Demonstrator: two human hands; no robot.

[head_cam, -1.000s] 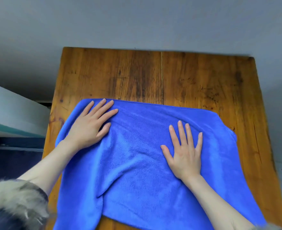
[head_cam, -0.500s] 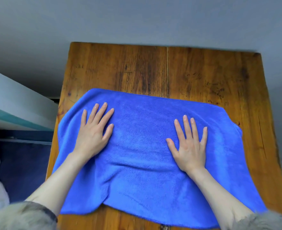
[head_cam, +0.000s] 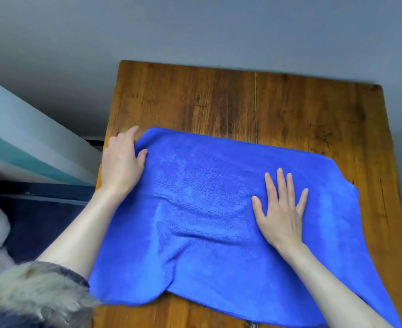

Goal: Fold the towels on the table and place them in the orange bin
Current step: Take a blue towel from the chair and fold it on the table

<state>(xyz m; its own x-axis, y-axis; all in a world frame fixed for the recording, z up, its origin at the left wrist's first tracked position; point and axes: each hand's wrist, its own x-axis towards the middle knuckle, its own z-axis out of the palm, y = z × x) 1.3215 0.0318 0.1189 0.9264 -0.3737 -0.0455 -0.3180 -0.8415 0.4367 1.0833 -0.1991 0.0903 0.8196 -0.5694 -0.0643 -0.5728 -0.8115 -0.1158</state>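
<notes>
A blue towel [head_cam: 209, 209] lies spread across the near half of the wooden table [head_cam: 218, 98], its near edge rumpled and reaching the table's front. My left hand [head_cam: 121, 162] rests over the towel's far-left corner at the table's left edge. Its thumb lies on the cloth and its fingers stretch out past the corner. My right hand [head_cam: 281, 209] presses flat on the right half of the towel with the fingers spread. No orange bin is in view.
The far half of the table is bare wood with a seam down the middle. A white and teal panel [head_cam: 29, 150] stands left of the table. A fur-trimmed sleeve [head_cam: 34, 294] fills the lower left corner. Grey wall lies behind.
My left hand slid from the middle-left of the towel out to its far-left corner. The right hand stayed flat on the right half. The towel looks smoother than before.
</notes>
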